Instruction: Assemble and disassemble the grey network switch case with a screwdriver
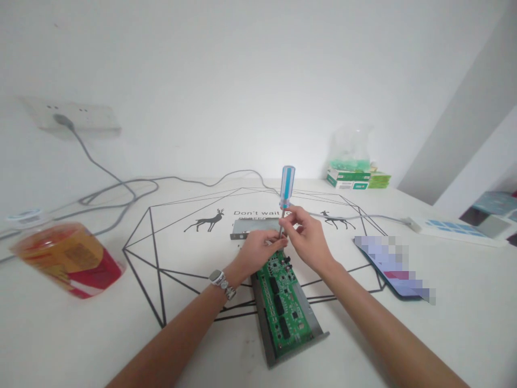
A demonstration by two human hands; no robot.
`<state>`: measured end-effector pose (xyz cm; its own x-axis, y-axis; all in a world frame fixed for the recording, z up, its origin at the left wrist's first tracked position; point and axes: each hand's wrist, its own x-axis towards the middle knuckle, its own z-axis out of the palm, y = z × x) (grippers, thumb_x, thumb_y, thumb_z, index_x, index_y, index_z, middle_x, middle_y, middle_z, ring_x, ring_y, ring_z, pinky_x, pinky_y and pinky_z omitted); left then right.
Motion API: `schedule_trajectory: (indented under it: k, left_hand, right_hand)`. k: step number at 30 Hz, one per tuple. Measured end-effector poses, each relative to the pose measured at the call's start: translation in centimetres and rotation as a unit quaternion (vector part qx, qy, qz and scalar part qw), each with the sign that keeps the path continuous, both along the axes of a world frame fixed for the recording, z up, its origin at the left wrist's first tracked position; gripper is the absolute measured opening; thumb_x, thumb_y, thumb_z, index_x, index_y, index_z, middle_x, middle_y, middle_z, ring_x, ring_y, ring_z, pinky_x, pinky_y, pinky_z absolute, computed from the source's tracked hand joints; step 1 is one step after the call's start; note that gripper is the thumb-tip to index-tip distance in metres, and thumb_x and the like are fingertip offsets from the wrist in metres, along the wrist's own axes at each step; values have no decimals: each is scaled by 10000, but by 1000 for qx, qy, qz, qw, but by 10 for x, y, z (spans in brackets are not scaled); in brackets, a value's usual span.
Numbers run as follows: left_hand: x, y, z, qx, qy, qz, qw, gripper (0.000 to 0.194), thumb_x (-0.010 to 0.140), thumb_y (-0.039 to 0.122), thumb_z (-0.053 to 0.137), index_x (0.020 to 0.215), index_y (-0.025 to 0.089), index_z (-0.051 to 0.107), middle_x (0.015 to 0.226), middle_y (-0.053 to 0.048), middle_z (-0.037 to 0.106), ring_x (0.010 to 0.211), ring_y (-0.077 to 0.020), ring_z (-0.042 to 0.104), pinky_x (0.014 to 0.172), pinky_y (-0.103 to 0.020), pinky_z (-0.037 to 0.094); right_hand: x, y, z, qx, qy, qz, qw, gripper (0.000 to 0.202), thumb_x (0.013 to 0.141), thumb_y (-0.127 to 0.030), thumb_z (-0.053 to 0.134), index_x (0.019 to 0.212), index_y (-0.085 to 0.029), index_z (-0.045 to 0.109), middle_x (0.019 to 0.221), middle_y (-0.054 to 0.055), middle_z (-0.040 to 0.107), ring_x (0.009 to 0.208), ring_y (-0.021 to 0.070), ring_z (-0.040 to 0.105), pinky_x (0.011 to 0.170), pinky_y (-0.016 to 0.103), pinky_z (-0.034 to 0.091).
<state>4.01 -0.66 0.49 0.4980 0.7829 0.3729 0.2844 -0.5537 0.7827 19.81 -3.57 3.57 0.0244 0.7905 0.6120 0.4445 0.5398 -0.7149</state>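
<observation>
A screwdriver point(287, 186) with a clear and blue handle stands upright over the far end of a green circuit board point(287, 307), which lies in a grey metal casing point(263, 328). The fingers of my right hand point(307, 237) pinch its shaft just below the handle. My left hand point(258, 249), with a watch on the wrist, is closed by the lower shaft at the board's far end; what its fingertips hold there is hidden. The screwdriver's tip is hidden by the fingers. Just beyond my left hand lies a flat grey metal piece point(252, 225).
On the left stands a red and yellow container point(76, 258). A phone point(390, 269) lies on the right, near a white power strip point(456, 229). Small boxes point(348, 178) under a plastic bag point(351, 151) are at the back right. A grey cable point(173, 178) crosses the back of the table.
</observation>
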Motion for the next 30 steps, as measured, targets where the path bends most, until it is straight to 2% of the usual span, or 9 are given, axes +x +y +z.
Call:
schedule_trajectory:
  k: [4, 8, 11, 14, 18, 23, 27, 30]
  left_hand:
    - [-7, -4, 1, -18, 6, 18, 1000, 267, 894, 362, 613, 998, 185, 783, 955, -40, 812, 875, -222, 720, 790, -305, 522]
    - [-10, -2, -2, -1, 5, 25, 1000, 277, 900, 357, 587, 939, 188, 802, 1009, -54, 815, 915, -238, 723, 824, -332, 538]
    - [-9, -1, -3, -2, -6, 40, 999, 263, 891, 350, 603, 928, 183, 803, 963, -52, 820, 860, -234, 729, 793, -330, 553]
    - [-7, -1, -4, 17, -1, 59, 998, 222, 881, 319, 624, 926, 188, 798, 909, -42, 818, 813, -220, 726, 768, -313, 555]
    - [-4, -2, -4, 54, 38, 81, 995, 185, 889, 291, 628, 923, 191, 780, 895, -42, 810, 815, -221, 724, 812, -330, 535]
    - [3, -2, -5, 69, 68, 92, 991, 211, 911, 354, 629, 948, 191, 758, 911, -58, 800, 868, -253, 723, 830, -356, 527]
    - [6, -3, -5, 80, 60, 77, 992, 227, 928, 333, 605, 857, 187, 764, 885, -62, 799, 896, -262, 719, 868, -367, 521]
    - [6, -5, -2, 70, 41, 62, 995, 200, 914, 294, 621, 841, 189, 775, 886, -43, 808, 885, -252, 726, 876, -358, 520]
  right_hand:
    - [2, -3, 2, -18, 15, 8, 1000, 153, 899, -296, 630, 1027, -212, 631, 805, 19, 746, 696, 173, 693, 581, 260, 464]
    - [3, -6, 3, -9, -6, 9, 1000, 124, 905, -314, 612, 970, -216, 649, 881, 41, 764, 737, 177, 702, 588, 265, 474]
    - [1, -6, 3, 0, -12, -1, 1000, 124, 894, -316, 600, 933, -215, 662, 922, 53, 758, 764, 184, 693, 573, 264, 480]
    - [-2, -7, 3, -8, 3, -9, 1000, 128, 870, -320, 612, 906, -213, 672, 842, 47, 743, 757, 194, 684, 561, 264, 480]
    - [-4, -8, 5, -15, 19, -10, 1000, 140, 860, -328, 630, 839, -202, 686, 793, 41, 731, 725, 185, 669, 559, 259, 472]
    - [-5, -7, 6, -24, 14, -5, 1000, 173, 857, -343, 632, 810, -196, 711, 699, 17, 685, 683, 179, 645, 546, 253, 469]
    - [-5, -6, 7, -30, 24, 5, 999, 241, 880, -376, 618, 779, -197, 742, 740, 38, 736, 682, 193, 655, 562, 279, 488]
    - [-1, -4, 8, -15, 32, -20, 999, 211, 833, -396, 704, 802, -197, 766, 790, 53, 769, 688, 203, 660, 593, 298, 504]
